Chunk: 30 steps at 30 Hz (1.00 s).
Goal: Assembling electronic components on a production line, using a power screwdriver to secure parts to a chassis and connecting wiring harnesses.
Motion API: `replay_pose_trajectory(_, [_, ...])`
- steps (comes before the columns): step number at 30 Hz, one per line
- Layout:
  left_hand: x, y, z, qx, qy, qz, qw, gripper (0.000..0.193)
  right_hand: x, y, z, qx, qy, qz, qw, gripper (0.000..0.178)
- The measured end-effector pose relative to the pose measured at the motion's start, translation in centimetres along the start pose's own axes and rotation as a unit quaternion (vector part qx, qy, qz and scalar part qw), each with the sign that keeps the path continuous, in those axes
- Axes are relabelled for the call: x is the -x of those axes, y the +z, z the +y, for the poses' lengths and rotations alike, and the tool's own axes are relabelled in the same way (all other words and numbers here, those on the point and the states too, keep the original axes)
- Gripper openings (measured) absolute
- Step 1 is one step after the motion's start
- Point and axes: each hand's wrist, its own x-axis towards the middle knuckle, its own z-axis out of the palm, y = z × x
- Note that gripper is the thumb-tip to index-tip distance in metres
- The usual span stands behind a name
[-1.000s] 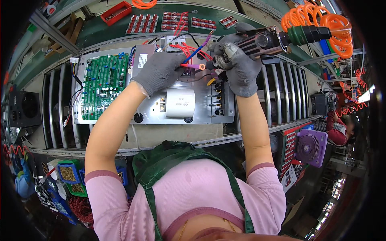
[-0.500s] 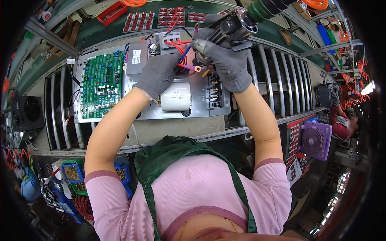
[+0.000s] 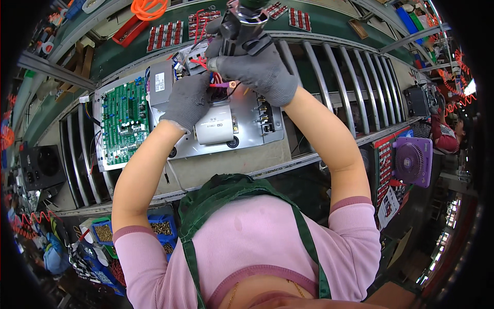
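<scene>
Power tool (image 3: 240,32) is clamped in your right hand (image 3: 261,73), above the far side of the metal chassis (image 3: 248,110); your left hand (image 3: 189,100) is at the red lead (image 3: 221,84), closure hidden, cannot tell.

We see matt knit cloth on the gloves (image 3: 188,100), smooth bright metal on the plate (image 3: 247,112) and rollers (image 3: 338,80), a glossy plastic-looking cylinder (image 3: 214,127), a wrinkled cloth apron (image 3: 213,201) and a ribbed cloth shirt (image 3: 239,239).

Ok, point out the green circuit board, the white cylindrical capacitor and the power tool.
Green circuit board (image 3: 125,119): head view, middle of its face.
White cylindrical capacitor (image 3: 215,126): head view, its curved side.
Power tool (image 3: 241,31): head view, its dark body.
</scene>
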Motion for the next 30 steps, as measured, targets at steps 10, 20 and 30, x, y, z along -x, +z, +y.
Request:
replay_pose_trajectory(10, [0.3,0.6,0.0,0.0,0.011,0.024,1.0,0.013,0.0,-0.1,1.6,-0.012,-0.019,-0.054,0.998,0.042])
replay_pose_trajectory(20, [0.3,1.0,-0.5,0.006,0.017,0.025,1.0,0.013,0.1,0.9,0.5,0.015,-0.025,-0.033,0.999,0.028])
replay_pose_trajectory(30, [0.1,-0.5,0.5,-0.003,-0.007,-0.015,1.0,0.013,0.5,1.2,0.8,0.015,0.008,0.022,1.0,0.036])
